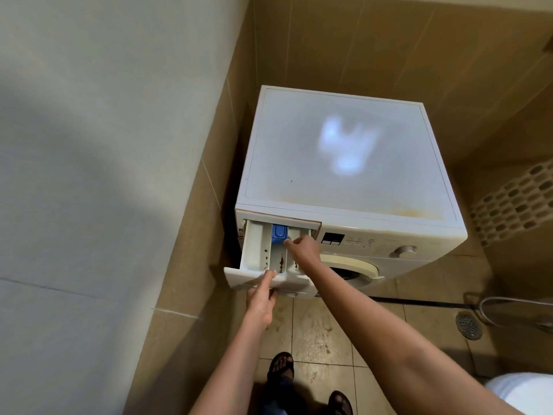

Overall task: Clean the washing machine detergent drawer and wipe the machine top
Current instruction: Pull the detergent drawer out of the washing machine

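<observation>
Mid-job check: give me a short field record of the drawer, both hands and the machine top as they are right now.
drawer: detergent drawer pulled out, not removed
insert: blue insert at the back of the middle compartment
grime: dark spots near the drawer's front
left hand: left hand grips the drawer's front panel
right hand: right hand over the drawer, fingertips at the blue insert; grip unclear
top: machine top with brownish stain near its front edge

The lower fingers of the left hand (259,307) are hidden under the front of the drawer (254,250). Whether the right hand (303,248) pinches anything cannot be told. The panel labels (359,241) are too small to read. The bottom right corner cuts off a white thing (529,390).
</observation>
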A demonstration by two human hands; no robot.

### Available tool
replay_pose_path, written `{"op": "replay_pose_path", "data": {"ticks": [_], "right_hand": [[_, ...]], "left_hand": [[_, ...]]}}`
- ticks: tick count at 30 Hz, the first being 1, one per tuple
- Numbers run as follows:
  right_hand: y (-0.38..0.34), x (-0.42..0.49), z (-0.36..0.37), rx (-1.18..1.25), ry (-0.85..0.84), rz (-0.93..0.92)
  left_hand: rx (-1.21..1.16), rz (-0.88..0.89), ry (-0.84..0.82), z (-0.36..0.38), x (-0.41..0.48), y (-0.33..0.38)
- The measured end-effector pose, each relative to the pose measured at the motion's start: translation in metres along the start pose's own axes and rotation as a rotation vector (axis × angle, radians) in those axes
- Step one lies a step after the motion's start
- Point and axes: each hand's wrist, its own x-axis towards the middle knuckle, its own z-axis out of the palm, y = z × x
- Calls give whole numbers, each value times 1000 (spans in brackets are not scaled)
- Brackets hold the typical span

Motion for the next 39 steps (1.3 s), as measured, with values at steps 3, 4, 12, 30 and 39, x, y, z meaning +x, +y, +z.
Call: {"op": "replay_pose_path", "data": {"ticks": [3,4,12,30,39], "right_hand": [[-9,16,6,73,31,67],[-11,19,8,91,35,80],[-19,30,18,169,119,112],[-18,38,22,346,169,228],[-21,37,17,326,173,235]], "left_hand": [[15,-5,3,0,3,-1],[19,-10,3,0,3,-1],[-18,-14,11,1,9,-5],[-15,15,4,-4,20,-12],[-13,42,35,0,17,-12]]}}
